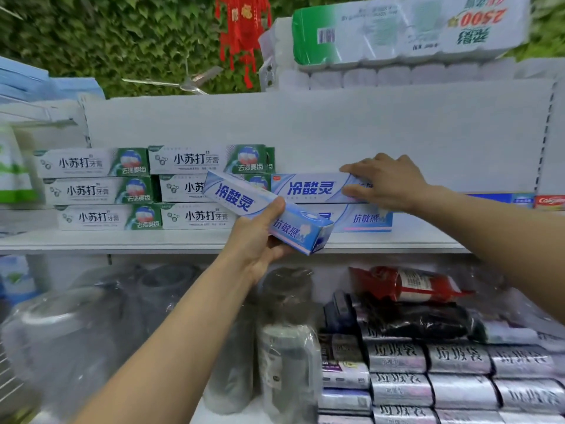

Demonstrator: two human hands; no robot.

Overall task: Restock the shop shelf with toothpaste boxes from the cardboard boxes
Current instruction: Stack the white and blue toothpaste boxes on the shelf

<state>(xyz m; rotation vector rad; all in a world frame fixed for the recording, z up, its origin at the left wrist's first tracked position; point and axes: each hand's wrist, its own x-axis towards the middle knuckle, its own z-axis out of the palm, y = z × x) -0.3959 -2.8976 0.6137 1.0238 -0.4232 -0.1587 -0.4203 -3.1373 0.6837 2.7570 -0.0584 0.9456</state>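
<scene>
White shop shelf (122, 240), left hand (255, 240) fingers (278, 250) curled round tilted toothpaste box (244, 198), right hand (391, 182) fingers (354, 169) pinching stacked box (308, 188) end.

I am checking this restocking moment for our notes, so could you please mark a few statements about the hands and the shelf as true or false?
1. The left hand grips a tilted blue toothpaste box in front of the shelf. True.
2. The right hand is empty. False: it holds the upper blue box of a two-high stack on the shelf.
3. The green-and-white boxes are stacked three high. True.
4. The blue stack stands left of the green-and-white boxes. False: it stands to their right.
5. The toilet paper pack lies on the lower shelf. False: it lies on top of the shelving.
</scene>
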